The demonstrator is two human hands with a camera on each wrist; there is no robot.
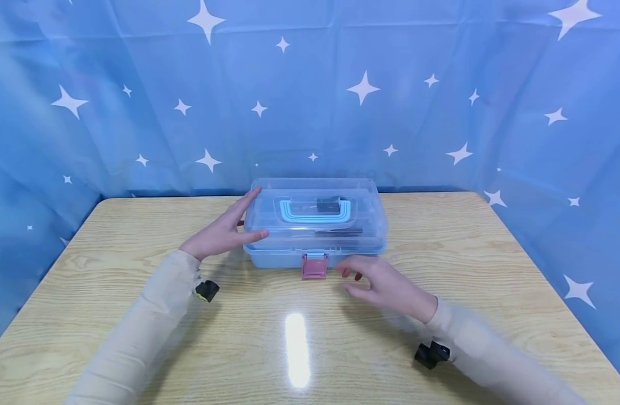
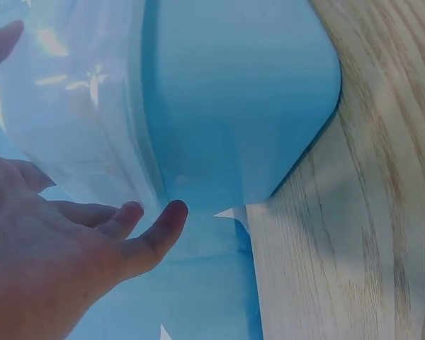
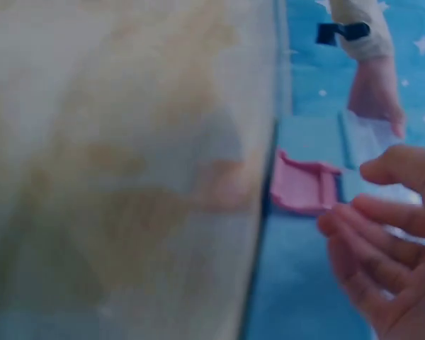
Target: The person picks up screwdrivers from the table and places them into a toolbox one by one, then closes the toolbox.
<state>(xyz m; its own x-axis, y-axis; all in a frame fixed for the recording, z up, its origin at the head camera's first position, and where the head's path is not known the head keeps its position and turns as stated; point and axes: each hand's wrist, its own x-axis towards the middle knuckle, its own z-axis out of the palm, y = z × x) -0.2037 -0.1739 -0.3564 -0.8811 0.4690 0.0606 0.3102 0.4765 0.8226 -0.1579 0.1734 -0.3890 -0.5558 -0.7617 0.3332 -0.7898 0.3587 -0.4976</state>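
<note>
A toolbox (image 1: 317,259) with a light blue base and a see-through lid (image 1: 315,239) stands at the table's far edge. Dark items show dimly inside. My left hand (image 1: 226,228) is at the box's left end, thumb and fingers spread along the lid; in the left wrist view its fingers (image 2: 156,241) reach about the end wall. At the front, a pink latch (image 1: 315,266) is swung outward from the base. Just right of the latch is my right hand (image 1: 385,281), its fingers loosely bent and holding nothing. The right wrist view shows its fingertips (image 3: 329,223) close beside the latch (image 3: 304,185).
A light blue carry handle (image 1: 315,218) lies down on the lid. The box rests on a wood-grain table (image 1: 229,349), with a blue star-patterned curtain (image 1: 315,124) behind and at both sides. Small black devices (image 1: 207,290) are strapped at both wrists.
</note>
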